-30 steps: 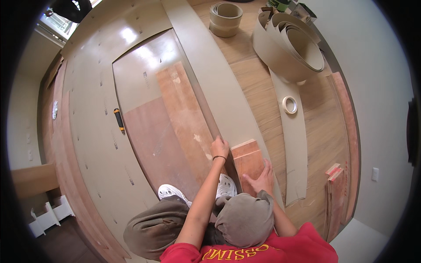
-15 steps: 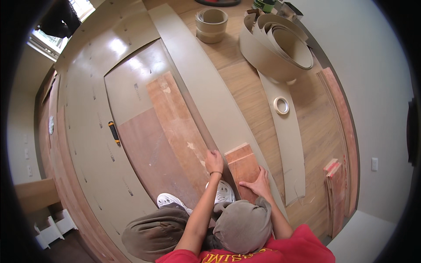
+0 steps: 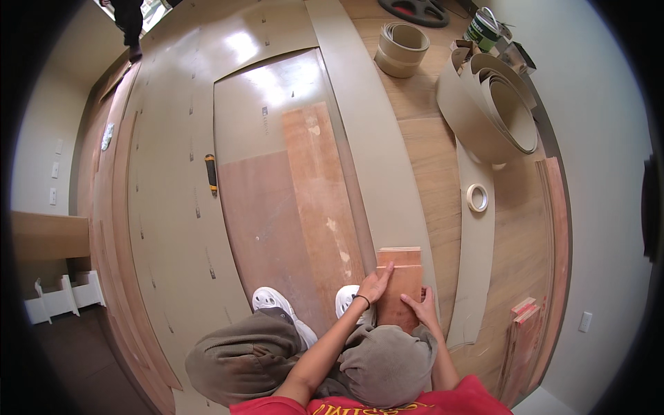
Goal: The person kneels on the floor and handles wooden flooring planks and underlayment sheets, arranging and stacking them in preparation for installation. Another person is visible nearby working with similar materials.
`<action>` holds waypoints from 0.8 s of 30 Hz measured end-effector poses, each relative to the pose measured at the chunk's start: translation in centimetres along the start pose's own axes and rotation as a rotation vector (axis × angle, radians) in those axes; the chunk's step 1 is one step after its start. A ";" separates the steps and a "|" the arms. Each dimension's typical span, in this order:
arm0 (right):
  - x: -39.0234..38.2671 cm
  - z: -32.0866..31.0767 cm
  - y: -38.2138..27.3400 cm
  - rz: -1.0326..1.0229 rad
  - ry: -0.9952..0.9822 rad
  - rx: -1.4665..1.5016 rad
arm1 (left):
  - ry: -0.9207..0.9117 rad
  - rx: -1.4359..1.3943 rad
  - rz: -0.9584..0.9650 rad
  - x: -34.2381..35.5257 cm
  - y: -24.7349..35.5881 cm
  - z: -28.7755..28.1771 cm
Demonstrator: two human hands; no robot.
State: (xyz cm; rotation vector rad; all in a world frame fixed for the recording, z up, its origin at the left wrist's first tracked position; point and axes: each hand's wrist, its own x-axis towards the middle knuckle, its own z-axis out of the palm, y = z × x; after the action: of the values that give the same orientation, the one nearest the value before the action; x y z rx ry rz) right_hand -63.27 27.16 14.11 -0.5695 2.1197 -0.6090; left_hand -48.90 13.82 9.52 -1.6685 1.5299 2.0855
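Note:
A small stack of short reddish plywood boards [image 3: 404,290] stands in front of my right knee, the top piece set back a little so a strip of another shows beyond it. My left hand [image 3: 375,285] grips the stack's left edge, thumb on top and the other fingers mostly hidden. On its right edge my right hand [image 3: 423,308] is closed, with its thumb across the face. To the left, a long plywood strip [image 3: 315,180] lies on a brownish panel [image 3: 256,207] inside a rectangular opening in the beige sheet covering [image 3: 173,228].
A black and yellow utility knife [image 3: 211,176] lies left of the opening. To the right are a tape roll [image 3: 477,198] on a beige strip [image 3: 474,277], large coiled sheeting [image 3: 477,117], a smaller coil [image 3: 401,52], a can [image 3: 482,31] and stacked boards [image 3: 519,339]. Another person's leg [image 3: 128,28] shows far left.
My left hand has left the long plywood strip and taken hold of the short boards' left edge. The boards have turned straighter; my right hand stays on them. The view has shifted.

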 end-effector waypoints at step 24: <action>4.6 9.9 -18.4 -1.336 0.104 0.278 | 0.045 -0.900 0.898 -3.9 7.3 -16.9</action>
State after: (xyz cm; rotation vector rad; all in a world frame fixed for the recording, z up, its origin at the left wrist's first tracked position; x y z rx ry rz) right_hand -54.34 7.92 17.13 -1.8027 1.4360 -1.6143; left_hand -39.65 0.11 18.56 -1.2278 1.6518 3.6392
